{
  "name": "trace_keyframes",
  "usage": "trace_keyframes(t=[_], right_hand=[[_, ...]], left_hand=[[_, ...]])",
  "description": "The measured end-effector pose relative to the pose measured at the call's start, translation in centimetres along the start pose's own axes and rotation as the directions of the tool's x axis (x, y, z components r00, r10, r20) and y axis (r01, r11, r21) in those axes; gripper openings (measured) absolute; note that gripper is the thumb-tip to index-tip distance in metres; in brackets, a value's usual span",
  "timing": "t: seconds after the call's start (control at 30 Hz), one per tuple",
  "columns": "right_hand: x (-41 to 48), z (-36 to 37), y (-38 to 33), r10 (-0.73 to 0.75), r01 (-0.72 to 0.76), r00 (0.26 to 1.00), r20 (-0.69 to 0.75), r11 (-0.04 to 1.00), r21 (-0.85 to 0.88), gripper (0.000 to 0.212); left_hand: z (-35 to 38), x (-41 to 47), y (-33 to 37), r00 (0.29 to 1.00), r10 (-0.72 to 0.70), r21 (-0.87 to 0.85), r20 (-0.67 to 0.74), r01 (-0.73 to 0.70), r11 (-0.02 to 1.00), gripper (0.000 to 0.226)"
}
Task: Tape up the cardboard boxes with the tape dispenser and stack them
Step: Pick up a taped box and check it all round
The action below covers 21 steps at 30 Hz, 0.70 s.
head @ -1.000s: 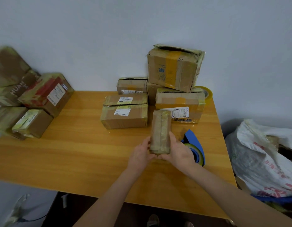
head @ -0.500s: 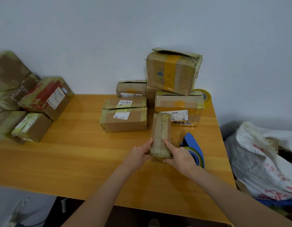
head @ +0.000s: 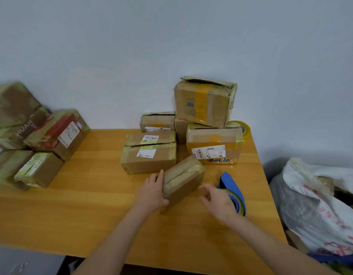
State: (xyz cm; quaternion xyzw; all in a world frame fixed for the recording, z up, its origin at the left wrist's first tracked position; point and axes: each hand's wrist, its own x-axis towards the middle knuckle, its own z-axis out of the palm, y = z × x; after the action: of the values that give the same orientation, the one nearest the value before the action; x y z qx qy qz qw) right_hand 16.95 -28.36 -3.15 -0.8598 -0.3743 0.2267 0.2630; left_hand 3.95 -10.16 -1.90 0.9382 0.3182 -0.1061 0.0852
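A small taped cardboard box (head: 183,178) lies slanted on the wooden table (head: 92,205), its long axis running toward the back right. My left hand (head: 153,192) holds its near left end, fingers against the side. My right hand (head: 217,199) hovers just right of the box, fingers loosely spread, holding nothing, over the blue tape dispenser (head: 232,190) that rests on the table. Behind stands a pile of taped boxes (head: 205,108), with a two-high stack (head: 150,151) to its left.
More taped boxes (head: 33,139) are heaped at the table's left end. A spare tape roll (head: 242,128) sits at the back right by the wall. A white sack (head: 320,205) full of things stands beyond the right edge.
The small box was held by both hands with its length pointing away; now it is turned slantwise on the table. My right hand has let go and moved right, toward the dispenser.
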Motion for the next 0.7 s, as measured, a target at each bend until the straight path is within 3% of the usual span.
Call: trace_keyframes(t=[0.1,0.17,0.23,0.33,0.4,0.47,0.5,0.6,0.67,0.7], right_hand=[[0.7,-1.6,0.8,0.053,-0.054,0.998,-0.045,0.998,-0.029,0.063],[1.1,-1.8,0.6,0.035,-0.033,0.999,0.036,0.998,-0.058,0.094],[1.4,-1.7,-0.3,-0.017,0.036,0.988,0.154,0.992,-0.119,0.113],[1.7,-1.0,-1.6,-0.043,0.111,0.977,0.210,0.941,-0.320,0.114],[1.5,-0.5,-2.3,-0.012,0.094,0.980,0.199,0.907,-0.411,0.114],[1.2,-0.2,-2.6,0.067,0.045,0.972,0.227,0.888,-0.457,0.120],[1.0,-0.1,-2.6,0.115,0.014,0.962,0.247,0.886,-0.464,0.124],[0.6,-0.4,-2.1,0.169,-0.033,0.926,0.337,0.926,-0.376,0.123],[0.4,-0.4,-1.6,0.124,-0.046,0.904,0.410,0.980,-0.196,0.102],[0.3,-0.4,-1.3,0.107,-0.068,0.900,0.424,0.992,-0.105,0.091]], left_hand=[[-1.1,0.3,-2.9,0.985,0.161,0.032,0.064,-0.163,0.986,0.105],[-1.4,0.6,-3.7,0.956,0.281,0.128,0.088,-0.291,0.948,0.100],[-1.2,0.8,-3.5,0.946,0.322,0.166,0.026,-0.322,0.932,0.092],[-0.2,0.1,-1.9,0.954,0.180,-0.031,-0.241,-0.193,0.981,0.081],[0.7,-0.7,-0.6,0.912,-0.095,-0.307,-0.399,-0.035,0.951,0.077],[1.3,-1.6,0.9,0.884,-0.384,-0.609,-0.267,0.155,0.778,0.079],[1.7,-2.0,1.7,0.885,-0.442,-0.692,-0.144,0.229,0.685,0.082],[2.6,-2.9,4.0,0.928,-0.330,-0.823,0.175,0.322,0.468,0.074],[2.7,-3.2,5.3,0.951,-0.176,-0.889,0.254,0.301,0.345,0.058],[2.7,-3.0,5.6,0.962,-0.130,-0.896,0.238,0.270,0.353,0.054]])
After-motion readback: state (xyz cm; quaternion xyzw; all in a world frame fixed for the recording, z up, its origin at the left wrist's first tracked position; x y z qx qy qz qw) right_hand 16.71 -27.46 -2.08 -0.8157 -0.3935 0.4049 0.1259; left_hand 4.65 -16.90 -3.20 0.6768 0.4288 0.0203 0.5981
